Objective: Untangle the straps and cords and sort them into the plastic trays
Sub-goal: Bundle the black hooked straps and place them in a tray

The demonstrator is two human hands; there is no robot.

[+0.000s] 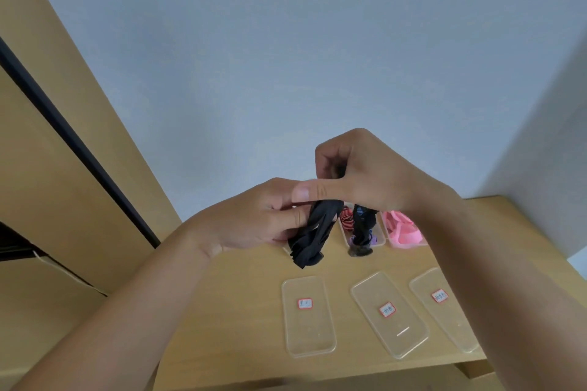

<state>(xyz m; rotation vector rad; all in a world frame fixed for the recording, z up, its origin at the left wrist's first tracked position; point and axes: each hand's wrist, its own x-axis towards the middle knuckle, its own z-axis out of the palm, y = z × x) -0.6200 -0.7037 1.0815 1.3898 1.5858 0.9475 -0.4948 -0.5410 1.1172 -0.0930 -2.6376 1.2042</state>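
Left hand point(254, 216) and right hand point(368, 174) both pinch the black straps point(313, 238). A labelled clear tray point(309, 335) lies below the grip on the tabletop point(241, 311).

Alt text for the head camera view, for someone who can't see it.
The left hand and right hand grip a tangled bundle of black straps above a wooden table. Behind, trays hold striped straps and pink straps; three clear labelled lids lie nearer.

Centre frame, left hand point(263, 216) and right hand point(365, 174) both pinch a bunched black strap point(313, 235) above the bench point(241, 295), three flat clear labelled lids point(389, 314) lying lower right, pink straps point(401, 228) heaped behind.
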